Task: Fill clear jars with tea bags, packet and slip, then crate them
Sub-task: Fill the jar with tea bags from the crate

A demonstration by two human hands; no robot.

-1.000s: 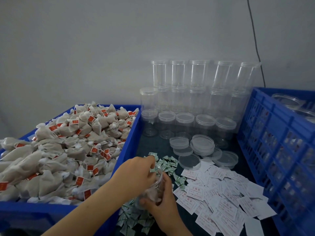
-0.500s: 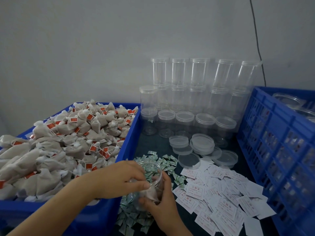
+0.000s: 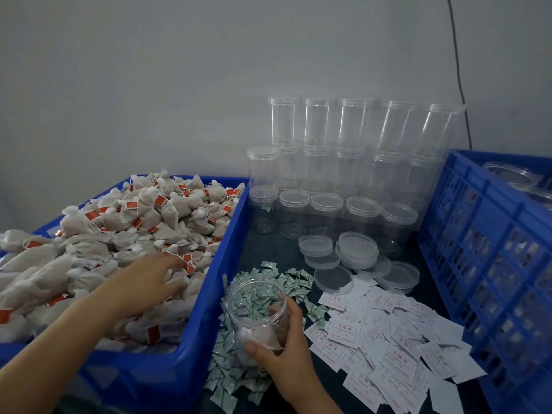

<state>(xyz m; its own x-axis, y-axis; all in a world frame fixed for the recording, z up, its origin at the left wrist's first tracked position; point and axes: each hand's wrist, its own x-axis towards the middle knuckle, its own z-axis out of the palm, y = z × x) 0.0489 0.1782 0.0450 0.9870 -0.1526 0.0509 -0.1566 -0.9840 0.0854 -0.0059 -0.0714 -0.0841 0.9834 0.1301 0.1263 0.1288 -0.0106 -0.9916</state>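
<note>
An open jar (image 3: 258, 312) was held by the right hand (image 3: 283, 351), thumb across the near wall, fingers curled round the far side, so clamped on it. The jar was tilted, mouth up and toward the left, above the packets (image 3: 239, 375) spread on the dark table (image 3: 268, 249). At least one tea bag (image 3: 257, 336) was seen at the jar's bottom; exact count could not be told. The left hand (image 3: 149, 282) was laid on the tea bags (image 3: 134, 234) heaped in the left bin (image 3: 185, 372), fingers extended and slightly apart; whether a bag was pinched could not be told, fingertips blurred. White slips (image 3: 388, 339) with red print were scattered right of the packets, touching them at the edge. Loose lids (image 3: 355, 252) were piled behind the slips. Empty jars (image 3: 343, 162) were stacked in two tiers against the wall, lidded, with a lower front row. A blue crate (image 3: 493, 264) stood at the right edge, just beside the slips, clear jars visible inside through its slots.
</note>
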